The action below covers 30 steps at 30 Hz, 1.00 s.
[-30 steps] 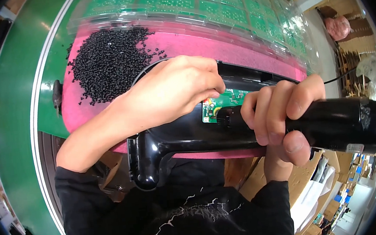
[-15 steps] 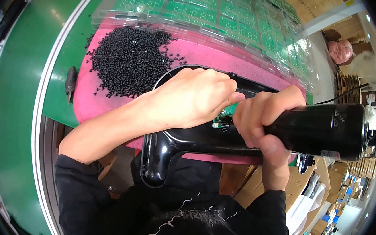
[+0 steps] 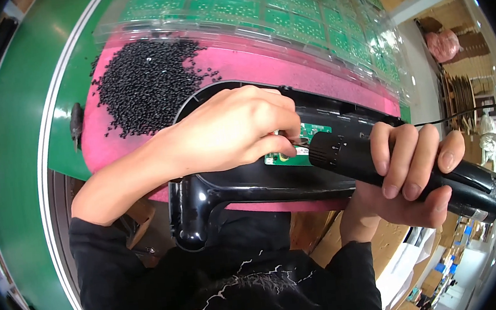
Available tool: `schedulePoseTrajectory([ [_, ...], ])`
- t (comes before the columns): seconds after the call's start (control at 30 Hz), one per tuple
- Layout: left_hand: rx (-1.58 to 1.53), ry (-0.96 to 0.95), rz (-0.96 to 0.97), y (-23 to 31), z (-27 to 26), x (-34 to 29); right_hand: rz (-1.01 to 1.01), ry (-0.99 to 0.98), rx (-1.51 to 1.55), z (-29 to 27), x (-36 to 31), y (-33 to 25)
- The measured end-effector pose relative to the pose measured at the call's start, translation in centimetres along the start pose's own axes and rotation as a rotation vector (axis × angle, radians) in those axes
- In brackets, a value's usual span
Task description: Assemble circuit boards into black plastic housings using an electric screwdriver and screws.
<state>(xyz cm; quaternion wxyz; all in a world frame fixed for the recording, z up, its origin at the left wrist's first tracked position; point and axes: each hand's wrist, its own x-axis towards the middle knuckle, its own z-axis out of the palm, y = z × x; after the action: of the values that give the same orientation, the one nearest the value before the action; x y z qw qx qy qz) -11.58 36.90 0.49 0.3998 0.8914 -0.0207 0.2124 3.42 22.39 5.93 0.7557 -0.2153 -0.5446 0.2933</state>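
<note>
The right hand (image 3: 404,159) grips one black corded tool (image 3: 349,155); toward nine o'clock, the left hand (image 3: 242,126) partly covers one circuit board (image 3: 318,129), its grip unclear.

Person (image 3: 198,265) is wearing a black top (image 3: 154,299). Black sleeves (image 3: 105,265) are stopping short, leaving forearms (image 3: 123,175) bare. Jagged white lines (image 3: 221,295) are branching like lightning across the front; grey, feathery print (image 3: 273,279) is running between them.

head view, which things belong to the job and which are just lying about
In the job, it seems:
black tool in the right hand
black housing
green circuit board
perhaps the small black pieces

Likely just lying about:
pink bundle
cardboard box
</note>
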Motion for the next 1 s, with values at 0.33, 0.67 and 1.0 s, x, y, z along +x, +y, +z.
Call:
schedulePoseTrajectory([
  [0.33,-0.135,0.028,-0.016,0.6,-0.1,0.6,0.003,-0.087,0.002,-1.5,0.5,-1.0],
  [0.67,-0.082,0.263,0.055,0.0,-0.8,0.0,0.005,0.017,-0.055,-4.0,1.1,-3.8],
  [1.0,0.027,0.337,0.023,0.6,-0.2,0.2,-0.04,0.021,-0.143,-4.7,0.5,-4.8],
])
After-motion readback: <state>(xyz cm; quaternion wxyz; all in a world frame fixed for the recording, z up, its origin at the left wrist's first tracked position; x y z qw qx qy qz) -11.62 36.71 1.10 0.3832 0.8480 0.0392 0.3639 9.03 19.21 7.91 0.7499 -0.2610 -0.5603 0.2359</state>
